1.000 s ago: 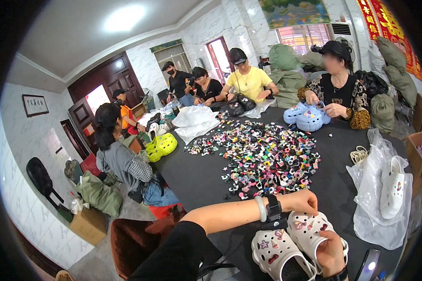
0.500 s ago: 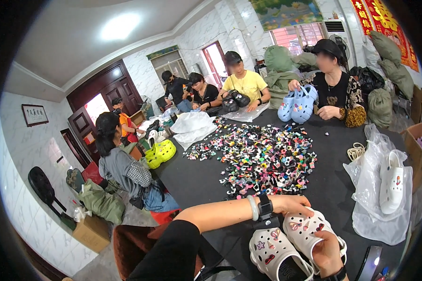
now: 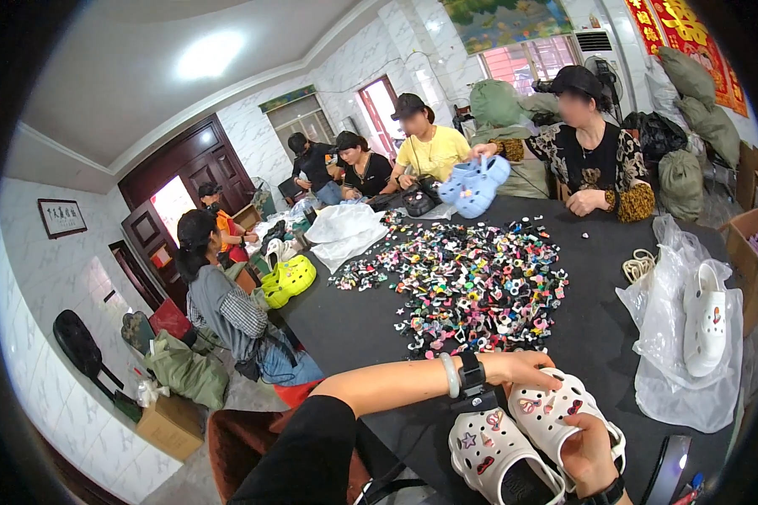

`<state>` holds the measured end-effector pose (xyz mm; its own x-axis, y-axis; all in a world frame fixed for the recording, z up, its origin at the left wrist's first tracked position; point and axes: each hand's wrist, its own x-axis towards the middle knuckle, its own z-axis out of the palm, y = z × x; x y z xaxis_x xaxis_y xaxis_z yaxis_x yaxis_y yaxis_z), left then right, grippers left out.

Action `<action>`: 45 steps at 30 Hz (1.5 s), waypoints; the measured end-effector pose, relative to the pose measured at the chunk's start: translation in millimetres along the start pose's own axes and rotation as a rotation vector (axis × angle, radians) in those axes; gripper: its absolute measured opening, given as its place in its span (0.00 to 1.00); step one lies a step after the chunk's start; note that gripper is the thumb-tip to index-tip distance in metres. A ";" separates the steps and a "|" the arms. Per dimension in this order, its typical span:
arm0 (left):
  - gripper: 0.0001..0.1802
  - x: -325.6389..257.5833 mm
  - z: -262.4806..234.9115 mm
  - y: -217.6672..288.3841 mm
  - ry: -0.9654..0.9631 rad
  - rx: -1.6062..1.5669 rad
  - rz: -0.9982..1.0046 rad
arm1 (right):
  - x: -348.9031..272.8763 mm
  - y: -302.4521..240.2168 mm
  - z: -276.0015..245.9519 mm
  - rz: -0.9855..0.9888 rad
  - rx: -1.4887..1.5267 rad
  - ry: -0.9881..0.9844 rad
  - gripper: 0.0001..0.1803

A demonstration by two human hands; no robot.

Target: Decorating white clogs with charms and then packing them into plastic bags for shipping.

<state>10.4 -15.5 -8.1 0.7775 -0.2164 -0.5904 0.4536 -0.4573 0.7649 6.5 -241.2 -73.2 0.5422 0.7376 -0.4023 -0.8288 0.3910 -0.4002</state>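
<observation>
Two white clogs with holes sit at the table's near edge, dotted with small charms. My left hand (image 3: 524,370) reaches across to the toe of the right clog (image 3: 549,406), its fingers closed over the toe's edge. On the same clog, my right hand (image 3: 588,450) grips the side near the opening, the thumb lying on the upper. The left clog (image 3: 483,442) rests beside it, with a star and other charms on its upper. What my left fingertips may pinch is hidden.
A wide heap of colourful shoe charms (image 3: 480,286) spreads over the black table (image 3: 358,341). A white clog (image 3: 706,324) lies on clear plastic (image 3: 667,383) at right. Lime clogs (image 3: 288,279) stand at left. Across the table, a co-worker holds blue clogs (image 3: 473,187); others work around it.
The co-worker across the table has swung the blue clogs to the left, toward the person in yellow. My hands and the white clogs stay almost where they were.
</observation>
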 end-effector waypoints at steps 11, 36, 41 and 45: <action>0.39 6.2 4.6 -13.1 0.090 0.086 0.143 | -6.2 1.1 8.7 0.008 0.026 0.121 0.28; 0.42 -6.7 -0.7 0.3 -0.010 0.019 0.086 | -19.7 -5.9 30.4 0.022 0.050 0.010 0.28; 0.42 -4.6 -5.1 -6.3 -0.043 -0.035 0.083 | -18.2 -4.6 32.8 0.013 0.063 0.019 0.29; 0.42 -2.2 -2.6 -8.0 -0.073 -0.114 0.123 | -19.3 -5.5 28.0 0.039 0.076 0.015 0.30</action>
<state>6.2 -9.1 -12.3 0.7984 -0.3288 -0.5045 0.4066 -0.3236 0.8544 -3.3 -242.2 -40.1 0.5110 0.7450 -0.4288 -0.8570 0.4033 -0.3208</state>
